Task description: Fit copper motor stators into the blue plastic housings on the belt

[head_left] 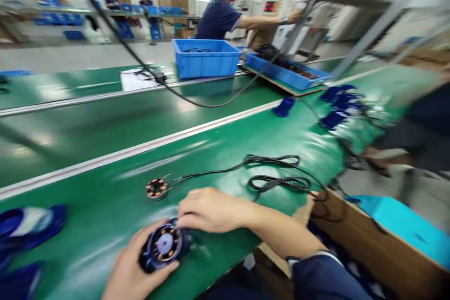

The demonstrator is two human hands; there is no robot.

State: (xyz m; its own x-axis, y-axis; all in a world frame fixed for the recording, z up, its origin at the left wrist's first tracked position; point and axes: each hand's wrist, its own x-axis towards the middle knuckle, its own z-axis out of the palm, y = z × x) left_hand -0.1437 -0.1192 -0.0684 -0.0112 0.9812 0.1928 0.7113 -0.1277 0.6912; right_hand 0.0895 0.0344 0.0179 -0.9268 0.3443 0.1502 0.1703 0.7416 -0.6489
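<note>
My left hand (137,262) is wrapped round a dark blue round motor housing (149,255), tilted toward me. Inside it sits a ring of copper coils with a pale disc at the centre. At the housing's upper right rim are the curled, closed fingers of my right hand (204,208); whatever they pinch is hidden. Just beyond lies a loose copper-wound stator (156,188) with short wire ends. The stripped tip of a black cable (211,172) lies close to it, and the cable runs right into looped bundles.
Dark blue plastic parts lie at the left (35,225) and far right (337,105) of the green bench (105,239). Blue bins (207,63) stand across it. A black cable (197,102) hangs in front. A cardboard box (379,239) sits at lower right; a co-worker (220,18) reaches out behind.
</note>
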